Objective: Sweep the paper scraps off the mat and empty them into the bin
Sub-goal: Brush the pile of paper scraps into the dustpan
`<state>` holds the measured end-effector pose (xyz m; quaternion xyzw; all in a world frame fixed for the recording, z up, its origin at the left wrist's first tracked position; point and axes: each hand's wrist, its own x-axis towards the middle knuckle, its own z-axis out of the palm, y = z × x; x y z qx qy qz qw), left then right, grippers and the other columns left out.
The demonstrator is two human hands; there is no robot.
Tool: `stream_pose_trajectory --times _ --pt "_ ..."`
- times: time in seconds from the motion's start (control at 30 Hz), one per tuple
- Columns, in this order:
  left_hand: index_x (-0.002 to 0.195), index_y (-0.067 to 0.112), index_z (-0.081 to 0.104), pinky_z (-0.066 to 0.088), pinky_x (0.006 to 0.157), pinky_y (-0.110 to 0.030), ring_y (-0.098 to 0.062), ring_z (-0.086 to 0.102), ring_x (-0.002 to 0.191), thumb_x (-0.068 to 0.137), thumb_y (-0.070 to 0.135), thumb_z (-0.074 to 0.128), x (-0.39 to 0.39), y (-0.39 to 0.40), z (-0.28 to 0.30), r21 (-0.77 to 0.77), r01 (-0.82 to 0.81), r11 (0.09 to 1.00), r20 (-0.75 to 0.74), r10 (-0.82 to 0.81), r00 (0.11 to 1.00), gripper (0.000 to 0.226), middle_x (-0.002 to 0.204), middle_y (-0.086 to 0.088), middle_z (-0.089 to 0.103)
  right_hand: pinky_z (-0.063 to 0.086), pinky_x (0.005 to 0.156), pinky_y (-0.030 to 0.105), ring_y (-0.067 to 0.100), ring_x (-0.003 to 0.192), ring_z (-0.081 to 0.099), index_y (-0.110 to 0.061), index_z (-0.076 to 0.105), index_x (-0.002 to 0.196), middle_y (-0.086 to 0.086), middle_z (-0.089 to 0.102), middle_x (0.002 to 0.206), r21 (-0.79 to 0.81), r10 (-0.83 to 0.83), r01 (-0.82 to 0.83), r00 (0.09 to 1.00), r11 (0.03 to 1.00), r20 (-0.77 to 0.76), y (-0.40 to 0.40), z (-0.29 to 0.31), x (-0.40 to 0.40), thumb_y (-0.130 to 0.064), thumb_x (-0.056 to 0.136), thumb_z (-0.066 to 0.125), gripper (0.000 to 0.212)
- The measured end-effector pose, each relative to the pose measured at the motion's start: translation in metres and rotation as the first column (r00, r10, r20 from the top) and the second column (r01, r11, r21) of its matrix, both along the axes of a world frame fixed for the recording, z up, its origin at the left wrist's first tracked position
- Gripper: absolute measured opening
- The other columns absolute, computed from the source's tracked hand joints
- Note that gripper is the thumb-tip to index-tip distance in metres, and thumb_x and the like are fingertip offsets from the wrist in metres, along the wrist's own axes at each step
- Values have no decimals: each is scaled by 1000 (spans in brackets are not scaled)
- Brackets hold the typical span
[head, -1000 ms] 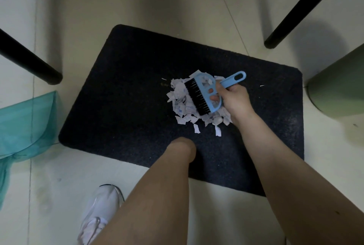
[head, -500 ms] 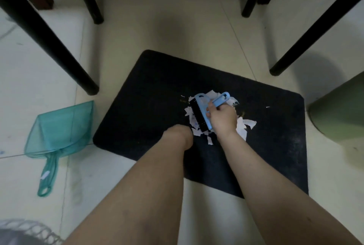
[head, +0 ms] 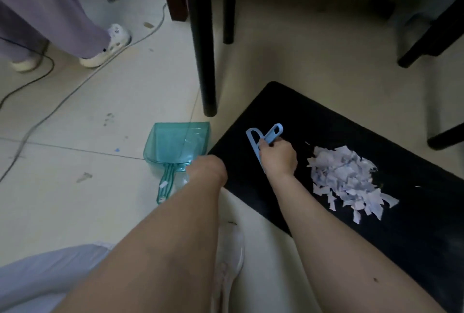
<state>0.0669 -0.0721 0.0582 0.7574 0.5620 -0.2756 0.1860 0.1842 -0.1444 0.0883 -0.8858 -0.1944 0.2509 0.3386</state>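
Right hand [head: 278, 159] curled round the handle of a light-blue hand brush [head: 261, 139], held over the near-left part of the black mat [head: 326, 121]; brush head points down and toward the person, handle loop sticks up past the knuckles. Bristles not visible from here.

Paper scraps [head: 345, 177] lie in one loose heap on the mat, just to the right of the right hand, apart from the brush. A few stray slivers sit beyond the heap, farther right.

Left hand [head: 208, 169] hangs at the mat's left edge, seen end-on from the wrist; fingers hidden, so cannot tell whether it is loose or clenched. It is just beside the teal dustpan [head: 175, 144], which rests flat on the tiled floor [head: 88, 121] to its left, scoop mouth pointing away, handle toward the person. Contact between hand and pan unclear.

Beyond the left hand: black furniture leg [head: 204, 43] standing on the floor. Far left: cables [head: 75, 91] trailing across the tiles, and another person's leg in purple trousers [head: 50, 11] with a white shoe [head: 110, 46]. Below the arms, the wearer's own white shoe [head: 231, 250].
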Motion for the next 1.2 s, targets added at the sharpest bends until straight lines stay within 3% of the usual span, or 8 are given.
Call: stream_pose_trajectory --times 0.1,0.2,0.33,0.43,0.57,0.8,0.97,1.2 --pt "143 6 37 33 110 -44 -32 38 134 92 19 41 -32 17 -15 79 -155 985 -21 157 987 53 148 -16 34 33 50 20 13 70 56 -15 64 103 0 66 87 -16 70 -70 997 997 -13 20 -7 -22 -35 94 51 25" --pt "151 3 18 26 113 -45 -35 23 142 95 21 36 -54 28 -32 111 -243 964 -50 250 967 61 158 -18 12 42 62 24 18 78 62 -15 64 103 3 69 94 -37 118 -118 993 992 -5 36 -17 -38 -35 94 51 26" --pt "152 1 5 19 115 -49 -39 13 144 97 20 33 -66 32 -48 58 -359 932 -61 362 930 64 160 -16 1 53 74 33 22 86 66 -15 65 102 4 69 97 -53 158 -158 987 986 -15 48 -29 -49 -34 93 51 25" --pt "153 8 6 17 113 -54 -40 15 143 97 20 35 -67 33 -56 13 -412 911 -51 413 910 64 160 -14 3 53 73 32 22 86 66 -15 65 103 3 69 97 -54 173 -174 985 983 -29 51 -35 -52 -33 94 51 24" --pt "152 13 8 26 110 -53 -35 28 138 95 19 37 -70 34 -67 24 -455 890 22 455 890 65 153 -15 24 53 74 32 21 86 66 -15 65 102 2 69 96 -51 184 -186 982 981 -38 52 -39 -52 -34 93 52 25" --pt "150 6 16 35 105 -47 -34 35 131 97 15 38 -69 31 -70 88 -532 842 111 522 846 58 144 -18 34 55 77 35 21 86 66 -14 64 103 4 70 98 -42 184 -187 981 981 -64 46 -43 -43 -35 93 52 26" --pt "152 8 9 33 104 -45 -34 35 129 97 17 37 -61 15 -48 129 -444 887 52 441 896 62 144 -19 33 49 67 28 16 78 62 -12 63 103 4 68 97 -9 117 -118 992 993 -41 31 -27 -30 -32 95 52 25" --pt "151 5 9 37 101 -45 -33 39 126 90 12 50 -50 -16 -9 133 -39 990 -98 52 994 73 140 -19 35 40 61 25 17 74 57 -11 62 104 7 67 96 12 -35 34 998 999 43 -9 13 8 -32 96 49 26"
